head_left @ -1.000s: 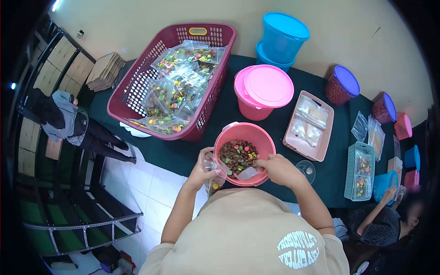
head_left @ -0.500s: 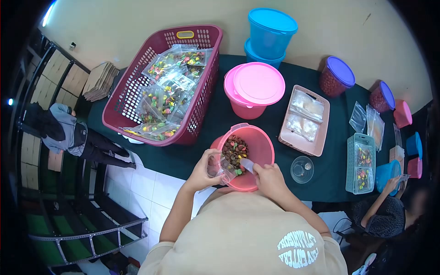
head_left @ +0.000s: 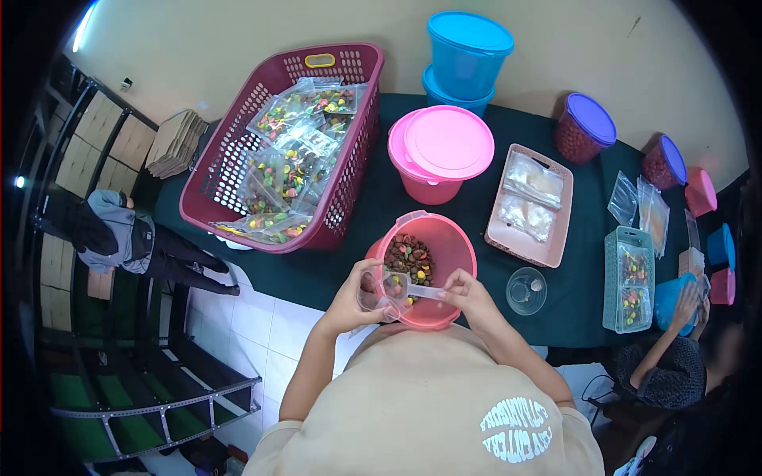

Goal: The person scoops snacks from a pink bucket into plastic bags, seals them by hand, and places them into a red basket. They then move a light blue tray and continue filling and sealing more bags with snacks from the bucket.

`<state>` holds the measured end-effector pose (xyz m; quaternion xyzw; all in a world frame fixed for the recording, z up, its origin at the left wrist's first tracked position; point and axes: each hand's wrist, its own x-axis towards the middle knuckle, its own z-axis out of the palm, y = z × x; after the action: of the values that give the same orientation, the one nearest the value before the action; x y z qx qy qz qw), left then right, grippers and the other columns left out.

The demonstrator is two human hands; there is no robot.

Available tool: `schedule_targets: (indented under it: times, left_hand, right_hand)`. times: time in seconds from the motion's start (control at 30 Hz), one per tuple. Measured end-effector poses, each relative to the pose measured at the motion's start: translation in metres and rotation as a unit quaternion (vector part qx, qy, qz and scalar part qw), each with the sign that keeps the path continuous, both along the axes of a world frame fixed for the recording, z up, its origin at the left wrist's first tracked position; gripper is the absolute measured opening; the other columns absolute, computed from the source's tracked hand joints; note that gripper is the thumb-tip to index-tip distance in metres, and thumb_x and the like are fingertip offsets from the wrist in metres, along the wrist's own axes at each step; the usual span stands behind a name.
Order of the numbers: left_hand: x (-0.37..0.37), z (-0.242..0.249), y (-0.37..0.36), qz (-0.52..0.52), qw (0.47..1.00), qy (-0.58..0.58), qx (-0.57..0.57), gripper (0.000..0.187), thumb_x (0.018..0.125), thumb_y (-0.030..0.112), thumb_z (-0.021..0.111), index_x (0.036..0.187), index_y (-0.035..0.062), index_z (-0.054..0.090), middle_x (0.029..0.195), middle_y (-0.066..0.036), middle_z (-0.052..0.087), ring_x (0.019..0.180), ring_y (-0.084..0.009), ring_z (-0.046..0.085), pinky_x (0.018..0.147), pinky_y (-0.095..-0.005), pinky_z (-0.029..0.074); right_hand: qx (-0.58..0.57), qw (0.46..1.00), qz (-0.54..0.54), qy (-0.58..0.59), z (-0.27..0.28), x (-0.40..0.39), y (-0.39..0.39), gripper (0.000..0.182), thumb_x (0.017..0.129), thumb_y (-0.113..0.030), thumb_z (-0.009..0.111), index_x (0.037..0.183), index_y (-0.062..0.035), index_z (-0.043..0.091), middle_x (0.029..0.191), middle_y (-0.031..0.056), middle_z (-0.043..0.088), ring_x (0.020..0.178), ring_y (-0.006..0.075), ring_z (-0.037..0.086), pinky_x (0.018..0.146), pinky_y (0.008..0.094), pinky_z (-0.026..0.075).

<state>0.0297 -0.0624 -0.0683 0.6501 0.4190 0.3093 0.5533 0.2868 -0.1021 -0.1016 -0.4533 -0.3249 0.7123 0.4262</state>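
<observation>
My left hand is closed around the side of what looks like a clear plastic bag, over the near left rim of a pink bucket. Brown balls and colourful pieces fill the bucket's bottom. Between the thumb and fingers of my right hand is the pale handle of a plastic scoop. The scoop's clear bowl, with some pieces in it, lies at the bag's mouth. My fingers and the scoop partly cover the bag.
A maroon basket holds filled clear bags. Behind the bucket stands a pink lidded tub; blue tubs are stacked farther back. Right are a pale pink tray and a clear cup. Two other people are nearby, one at the table's right end.
My right hand has drawn the scoop up out of the pieces and turned it toward the bag, with a changed grip. My left hand stays nearly in place.
</observation>
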Motion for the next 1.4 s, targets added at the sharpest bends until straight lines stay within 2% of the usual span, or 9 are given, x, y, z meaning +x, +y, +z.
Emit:
schedule_targets:
  times: [0.27, 0.6, 0.8, 1.0, 1.1, 1.17, 1.2, 1.27, 1.4]
  left_hand:
    - [-0.020, -0.010, -0.006, 0.038, 0.998, -0.003, -0.048, 0.088, 0.062, 0.016, 0.079, 0.136, 0.0126, 0.030, 0.113, -0.008, 0.048, 0.105, -0.0187, 0.049, 0.086, -0.0358, 0.048]
    - [-0.018, -0.003, -0.022, 0.047, 0.997, 0.041, -0.055, 0.093, 0.061, 0.017, 0.082, 0.137, 0.0122, 0.029, 0.122, -0.013, 0.045, 0.110, -0.0217, 0.048, 0.080, -0.0346, 0.052]
    - [-0.013, 0.025, -0.030, 0.087, 0.980, 0.179, 0.033, 0.087, 0.062, 0.018, 0.081, 0.135, 0.0101, 0.034, 0.126, -0.014, 0.048, 0.120, -0.0232, 0.047, 0.091, -0.0365, 0.047]
    - [0.004, 0.047, -0.013, 0.049, 0.998, 0.036, -0.029, 0.082, 0.065, 0.017, 0.080, 0.134, 0.0069, 0.037, 0.125, -0.014, 0.051, 0.118, -0.0238, 0.050, 0.101, -0.0367, 0.038]
    - [0.010, 0.056, 0.014, -0.070, 0.986, -0.099, -0.114, 0.078, 0.066, 0.018, 0.078, 0.132, 0.0029, 0.040, 0.125, -0.013, 0.052, 0.119, -0.0235, 0.049, 0.101, -0.0352, 0.037]
    - [0.012, 0.061, 0.036, -0.146, 0.964, -0.163, -0.152, 0.080, 0.068, 0.032, 0.076, 0.133, 0.0047, 0.039, 0.125, -0.014, 0.051, 0.116, -0.0245, 0.051, 0.096, -0.0395, 0.043]
    - [0.015, 0.066, 0.042, -0.166, 0.945, -0.198, -0.202, 0.082, 0.067, 0.037, 0.076, 0.133, 0.0051, 0.039, 0.125, -0.016, 0.051, 0.115, -0.0265, 0.052, 0.094, -0.0414, 0.046]
    - [0.027, 0.074, 0.048, -0.208, 0.912, -0.274, -0.224, 0.086, 0.065, 0.040, 0.076, 0.134, 0.0057, 0.038, 0.124, -0.017, 0.051, 0.113, -0.0291, 0.053, 0.090, -0.0426, 0.048]
    - [0.038, 0.080, 0.045, -0.299, 0.833, -0.386, -0.259, 0.098, 0.063, 0.045, 0.078, 0.139, 0.0065, 0.030, 0.121, -0.021, 0.051, 0.109, -0.0353, 0.056, 0.086, -0.0445, 0.051]
  right_hand:
    - [-0.033, 0.983, -0.098, 0.150, 0.016, 0.017, 0.008, 0.017, 0.086, -0.004, 0.060, 0.095, -0.0088, 0.046, 0.086, 0.0065, 0.062, 0.078, 0.0138, 0.063, 0.076, 0.0266, 0.049]
    - [-0.013, 0.982, -0.143, 0.122, 0.037, 0.037, 0.007, 0.016, 0.087, -0.007, 0.057, 0.097, -0.0100, 0.044, 0.087, 0.0079, 0.062, 0.078, 0.0158, 0.063, 0.080, 0.0300, 0.049]
    - [0.013, 0.986, -0.130, 0.106, 0.064, 0.038, 0.002, 0.016, 0.088, -0.006, 0.056, 0.098, -0.0090, 0.043, 0.086, 0.0117, 0.065, 0.080, 0.0177, 0.065, 0.081, 0.0311, 0.049]
    - [0.054, 0.998, -0.040, 0.014, 0.091, 0.022, 0.011, 0.019, 0.088, -0.007, 0.059, 0.099, -0.0070, 0.043, 0.088, 0.0120, 0.065, 0.085, 0.0186, 0.065, 0.080, 0.0326, 0.050]
    - [0.202, 0.962, 0.039, -0.182, 0.134, 0.011, 0.026, 0.019, 0.087, -0.008, 0.059, 0.100, -0.0052, 0.046, 0.093, 0.0120, 0.064, 0.082, 0.0204, 0.065, 0.075, 0.0325, 0.049]
    - [0.362, 0.864, 0.130, -0.326, 0.172, 0.003, 0.038, 0.018, 0.085, -0.007, 0.061, 0.101, -0.0045, 0.051, 0.092, 0.0097, 0.061, 0.081, 0.0233, 0.061, 0.075, 0.0352, 0.046]
    - [0.367, 0.861, 0.130, -0.327, 0.184, 0.000, 0.043, 0.018, 0.085, -0.007, 0.061, 0.101, -0.0045, 0.051, 0.092, 0.0097, 0.061, 0.081, 0.0233, 0.061, 0.075, 0.0352, 0.046]
    - [0.519, 0.720, 0.172, -0.428, 0.204, -0.007, 0.049, 0.021, 0.082, -0.006, 0.063, 0.102, -0.0066, 0.056, 0.091, 0.0088, 0.057, 0.085, 0.0272, 0.055, 0.078, 0.0377, 0.043]
    - [0.573, 0.694, 0.164, -0.405, 0.224, -0.011, 0.048, 0.024, 0.080, -0.003, 0.064, 0.101, -0.0103, 0.058, 0.093, 0.0096, 0.056, 0.094, 0.0289, 0.051, 0.083, 0.0402, 0.040]
